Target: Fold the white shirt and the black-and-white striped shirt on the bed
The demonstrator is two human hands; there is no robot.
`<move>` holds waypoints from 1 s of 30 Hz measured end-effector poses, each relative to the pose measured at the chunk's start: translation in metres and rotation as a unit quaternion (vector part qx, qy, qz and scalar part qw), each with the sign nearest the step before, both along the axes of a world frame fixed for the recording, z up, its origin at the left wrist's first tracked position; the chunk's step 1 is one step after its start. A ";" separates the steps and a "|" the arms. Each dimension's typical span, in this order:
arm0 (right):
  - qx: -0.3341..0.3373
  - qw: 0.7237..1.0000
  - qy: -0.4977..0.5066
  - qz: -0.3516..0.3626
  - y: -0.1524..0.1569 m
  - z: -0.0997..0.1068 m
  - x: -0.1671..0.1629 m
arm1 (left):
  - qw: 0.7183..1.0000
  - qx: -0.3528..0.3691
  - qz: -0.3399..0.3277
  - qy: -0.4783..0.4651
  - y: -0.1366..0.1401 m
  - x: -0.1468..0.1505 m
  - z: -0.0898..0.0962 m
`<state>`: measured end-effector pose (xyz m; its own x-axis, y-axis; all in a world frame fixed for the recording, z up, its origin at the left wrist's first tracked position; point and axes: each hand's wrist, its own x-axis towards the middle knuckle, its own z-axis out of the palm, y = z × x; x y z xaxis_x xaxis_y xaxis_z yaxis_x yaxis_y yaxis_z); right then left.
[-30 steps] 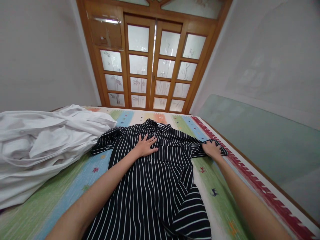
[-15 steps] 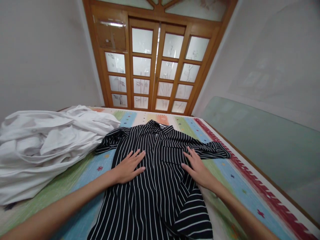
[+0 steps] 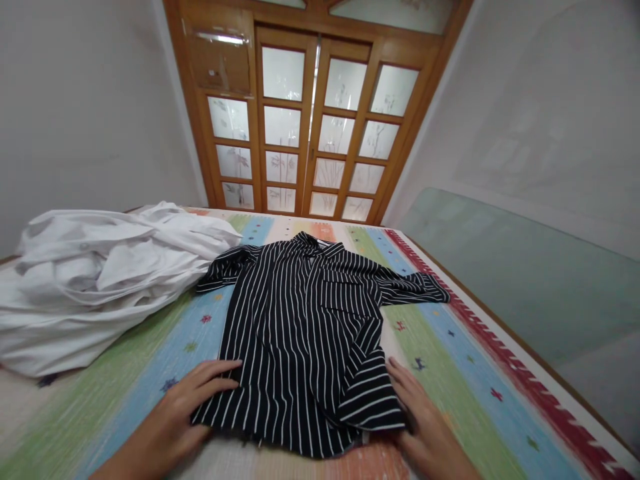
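Observation:
A black shirt (image 3: 295, 320) with white stripes lies front up, its collar toward the far side and its short sleeves spread out. Its lower right part is folded over on itself. At the shirt's lower left corner, my left hand (image 3: 183, 407) rests with fingers apart, the fingertips on the cloth. My right hand (image 3: 423, 417) is beside the folded part, fingers stretched out along its edge. That hand's thumb is near the hem, and its contact with the cloth is partly hidden.
A heap of white cloth (image 3: 115, 280) lies on the left, close to the shirt's left sleeve. Beneath everything is a colourful striped bed cover (image 3: 440, 373). A pale green panel (image 3: 520, 273) runs along the right wall. Wooden glazed doors (image 3: 310, 127) stand at the far end.
Both hands have slid from the shirt's chest down to its lower edges, toward me. The hem has come into view, and the lower part looks drawn in.

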<state>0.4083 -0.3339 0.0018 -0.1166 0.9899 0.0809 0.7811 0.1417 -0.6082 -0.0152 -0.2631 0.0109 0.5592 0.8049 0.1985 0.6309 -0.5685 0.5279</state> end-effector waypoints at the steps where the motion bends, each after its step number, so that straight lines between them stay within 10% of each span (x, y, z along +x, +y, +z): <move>1: 0.024 0.999 0.023 -0.013 0.002 0.001 -0.006 | 0.999 0.018 0.022 -0.027 0.001 0.004 0.003; 13: 0.117 0.966 0.140 -0.181 -0.004 0.046 0.027 | 0.974 0.124 0.170 -0.086 -0.005 -0.013 0.021; 22: 0.234 0.952 -0.058 -0.187 -0.026 0.043 0.058 | 0.954 0.117 0.267 -0.073 -0.019 -0.045 0.014; 30: 0.207 0.919 0.090 -0.323 -0.016 0.032 0.088 | 0.934 0.139 0.324 -0.049 -0.017 -0.067 0.015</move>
